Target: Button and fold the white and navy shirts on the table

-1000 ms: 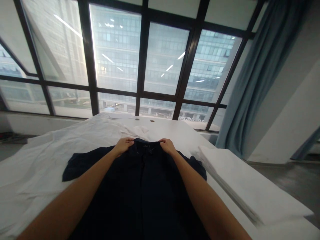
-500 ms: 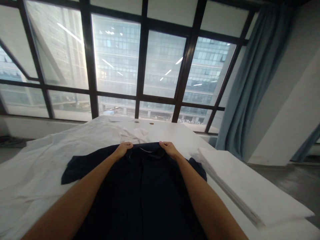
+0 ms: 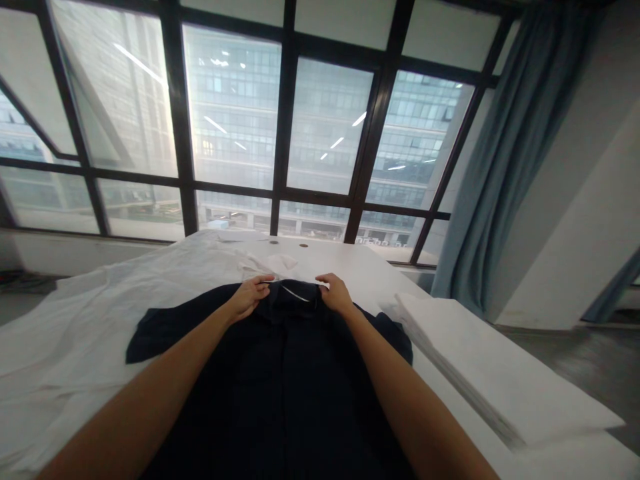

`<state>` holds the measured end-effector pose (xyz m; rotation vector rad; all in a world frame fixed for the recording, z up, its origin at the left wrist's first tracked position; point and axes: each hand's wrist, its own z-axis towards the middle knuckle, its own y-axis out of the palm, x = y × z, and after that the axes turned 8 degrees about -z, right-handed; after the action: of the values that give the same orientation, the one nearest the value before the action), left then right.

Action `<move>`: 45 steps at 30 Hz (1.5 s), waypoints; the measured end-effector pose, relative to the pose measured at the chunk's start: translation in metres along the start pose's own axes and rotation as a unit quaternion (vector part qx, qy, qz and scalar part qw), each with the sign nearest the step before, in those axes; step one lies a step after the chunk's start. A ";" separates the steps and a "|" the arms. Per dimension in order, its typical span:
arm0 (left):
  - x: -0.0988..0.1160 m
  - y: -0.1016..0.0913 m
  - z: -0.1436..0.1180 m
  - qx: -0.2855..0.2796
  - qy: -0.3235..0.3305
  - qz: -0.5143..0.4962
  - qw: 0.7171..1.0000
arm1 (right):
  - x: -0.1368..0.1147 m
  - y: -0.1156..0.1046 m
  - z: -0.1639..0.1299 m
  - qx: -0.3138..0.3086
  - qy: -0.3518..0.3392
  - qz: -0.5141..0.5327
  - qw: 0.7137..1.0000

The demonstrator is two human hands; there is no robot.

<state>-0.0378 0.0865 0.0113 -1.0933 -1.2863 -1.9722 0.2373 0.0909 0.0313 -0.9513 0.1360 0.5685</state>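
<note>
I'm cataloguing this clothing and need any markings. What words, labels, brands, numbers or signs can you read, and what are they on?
None can be read.
Dark shirt: no lettering shows; the pale line near its top is too small to make out.
White stack: none shows.
Pale shapes outside the window: too blurred to read.

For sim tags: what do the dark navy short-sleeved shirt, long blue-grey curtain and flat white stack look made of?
Navy shirt: soft cloth, matte; it drapes and rumples at the collar. Fibre unclear.
Curtain: fabric, matte; hangs in long folds.
White stack: perhaps paper or foam sheets, smooth, matte; layered edge.
</note>
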 end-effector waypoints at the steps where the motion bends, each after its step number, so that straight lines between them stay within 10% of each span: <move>1: -0.001 0.001 0.000 -0.005 0.002 -0.005 1.000 | -0.009 -0.002 0.000 0.016 -0.043 -0.027 0.999; 5: -0.002 0.002 0.002 0.001 0.036 -0.004 0.999 | -0.040 -0.005 -0.004 0.003 -0.169 -0.062 0.984; 13: -0.003 0.002 0.004 0.038 0.119 0.203 0.971 | -0.043 -0.005 -0.006 -0.045 -0.189 -0.117 0.974; 19: 0.001 0.013 -0.007 0.142 0.263 0.617 0.728 | -0.043 -0.004 -0.006 -0.027 -0.123 -0.123 0.984; 22: 0.002 0.015 -0.010 0.159 0.234 0.692 0.664 | -0.034 -0.009 -0.002 -0.039 -0.079 -0.122 0.989; 34: 0.006 0.019 -0.015 0.209 0.137 0.738 0.627 | 0.022 -0.033 0.003 -0.347 0.148 0.187 0.907; 45: 0.001 0.013 -0.014 0.214 0.126 0.750 0.613 | 0.026 -0.025 -0.012 -0.365 0.180 0.472 0.782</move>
<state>-0.0326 0.0687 0.0160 -0.9579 -0.2330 -0.4096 0.2742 0.0805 0.0336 -1.7556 0.8189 1.4266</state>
